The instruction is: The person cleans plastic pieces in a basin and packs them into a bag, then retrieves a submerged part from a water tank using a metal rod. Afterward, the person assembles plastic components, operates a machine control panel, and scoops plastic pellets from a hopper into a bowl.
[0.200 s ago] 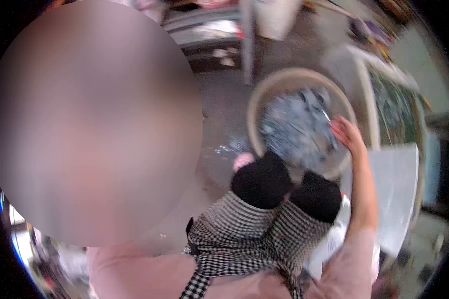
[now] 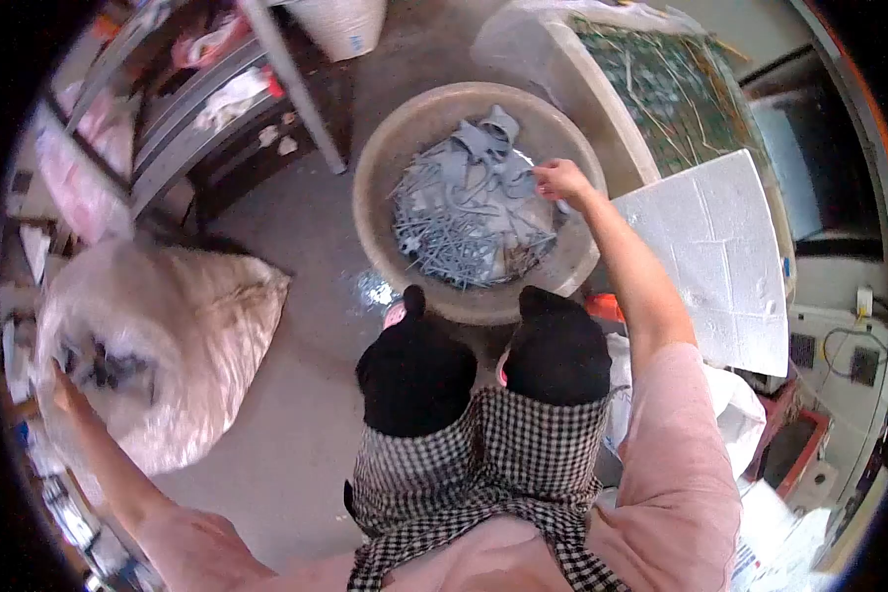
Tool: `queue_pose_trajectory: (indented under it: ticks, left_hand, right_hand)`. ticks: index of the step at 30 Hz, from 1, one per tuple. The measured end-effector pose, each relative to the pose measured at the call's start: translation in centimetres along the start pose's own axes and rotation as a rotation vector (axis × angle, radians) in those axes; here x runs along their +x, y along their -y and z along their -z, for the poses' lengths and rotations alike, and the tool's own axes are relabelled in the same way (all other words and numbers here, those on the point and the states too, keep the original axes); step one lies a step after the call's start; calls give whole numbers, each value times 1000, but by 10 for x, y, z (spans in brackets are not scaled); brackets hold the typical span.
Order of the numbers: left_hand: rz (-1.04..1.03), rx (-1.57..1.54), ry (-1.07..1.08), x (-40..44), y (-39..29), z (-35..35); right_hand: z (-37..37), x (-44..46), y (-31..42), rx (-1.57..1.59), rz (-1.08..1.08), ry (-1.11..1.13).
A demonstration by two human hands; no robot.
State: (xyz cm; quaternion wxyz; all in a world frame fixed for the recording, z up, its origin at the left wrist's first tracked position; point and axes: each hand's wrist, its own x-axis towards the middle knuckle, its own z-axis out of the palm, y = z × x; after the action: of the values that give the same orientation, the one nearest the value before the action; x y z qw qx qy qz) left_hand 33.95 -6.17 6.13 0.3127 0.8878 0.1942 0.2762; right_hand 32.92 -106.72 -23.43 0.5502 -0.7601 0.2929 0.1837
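My right hand (image 2: 562, 183) is over the right inner side of a large round tub (image 2: 374, 232), fingers bent and pressed together. A small bright sliver shows by the fingertips, but what they hold is unclear. Inside the tub lie grey rubbery-looking pieces (image 2: 483, 138) and a heap of thin grey sticks (image 2: 449, 237). Far to the left, my left hand (image 2: 69, 397) is at the rim of a big whitish woven sack (image 2: 212, 335). Its fingers are partly hidden, so their grip does not show. Dark grey pieces (image 2: 113, 370) lie in the sack's mouth.
A metal shelf rack (image 2: 291, 89) stands at upper left. Right of the tub are a pale-walled container (image 2: 602, 89) with green netting and a white foam board (image 2: 710, 257). White bags (image 2: 735, 419) lie by my right side. Bits are scattered on the floor (image 2: 375, 289).
The view has swung and steadied, so the tub appears further left. The sack and my left hand, behind a blurred patch before, now show. My right hand remains at the tub's right side.
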Motion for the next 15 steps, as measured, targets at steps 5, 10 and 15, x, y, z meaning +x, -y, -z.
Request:
queue_pose_trajectory:
  ticks: [5, 10, 15]
  left_hand:
    - [-514, 191, 15, -206, -161, -214]
    - [-689, -10, 553, -379, -305, -375]
    - [-360, -315, 947, -427, -322, -495]
  right_hand:
    - [24, 47, -70, -928, 160, -149]
    - [-7, 96, -109, -1106, 389, -272]
    - [-7, 98, -74, -1077, 401, -187]
